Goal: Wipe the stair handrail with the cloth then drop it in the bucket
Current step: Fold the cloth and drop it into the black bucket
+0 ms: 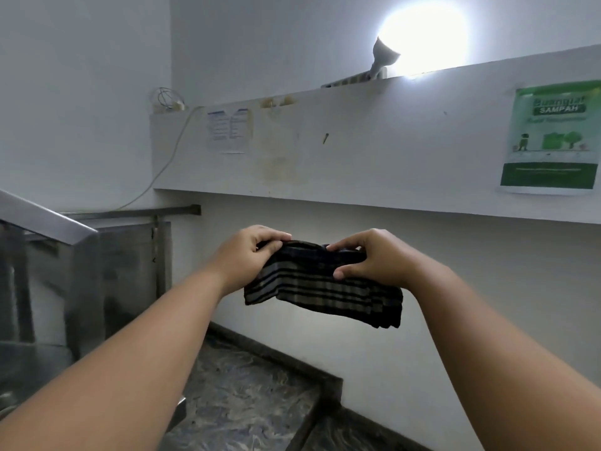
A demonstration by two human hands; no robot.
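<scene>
A folded dark plaid cloth (320, 291) hangs in the air in front of me, held by its upper edge. My left hand (248, 252) pinches its left top corner and my right hand (374, 258) grips its right top part, thumb on the front. The metal stair handrail (42, 219) slopes down at the far left, apart from both hands, with steel balustrade panels (130, 265) below it. No bucket is in view.
Marbled dark stair steps (247, 392) lie below the cloth. A white wall ledge (357, 131) runs ahead with a lit lamp (383, 56) on top, a paper notice (229, 130), a green poster (553, 138) and a hanging cable (162, 170).
</scene>
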